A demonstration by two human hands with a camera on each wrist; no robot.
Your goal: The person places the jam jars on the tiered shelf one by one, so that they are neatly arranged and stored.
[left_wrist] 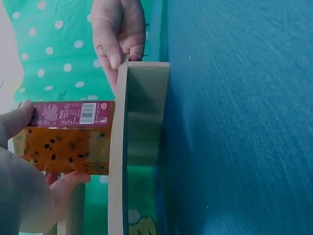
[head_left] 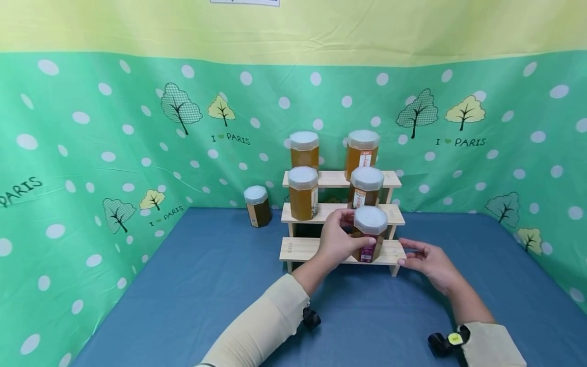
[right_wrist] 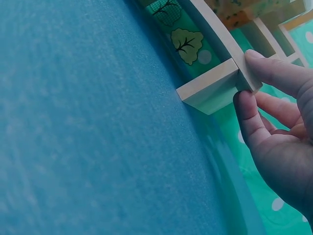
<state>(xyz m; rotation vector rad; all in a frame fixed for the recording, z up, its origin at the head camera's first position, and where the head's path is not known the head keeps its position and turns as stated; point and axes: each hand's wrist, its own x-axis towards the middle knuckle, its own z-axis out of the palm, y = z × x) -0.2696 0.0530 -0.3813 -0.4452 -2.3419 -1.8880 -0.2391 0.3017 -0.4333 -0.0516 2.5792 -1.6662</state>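
Note:
My left hand (head_left: 338,240) grips an eight-sided jar (head_left: 370,220) with a whitish lid and a purple label. The jar stands upright on the lowest step of a three-step wooden rack (head_left: 300,248), towards its right end. Dark specks show in its amber contents in the left wrist view, where the thumb (left_wrist: 19,117) lies against the label side. At the right end of that same step, my right hand (head_left: 431,265) pinches the board's corner (right_wrist: 249,78) between thumb and finger. Part of the middle-step right jar (head_left: 367,179) is hidden behind the gripped one.
Two amber jars stand on the top step, one left (head_left: 304,148) and one right (head_left: 362,148). Another (head_left: 303,193) is at the middle step's left. A darker jar (head_left: 258,206) stands on the blue tablecloth (head_left: 206,285), left of the rack. A green dotted curtain (head_left: 257,102) hangs behind.

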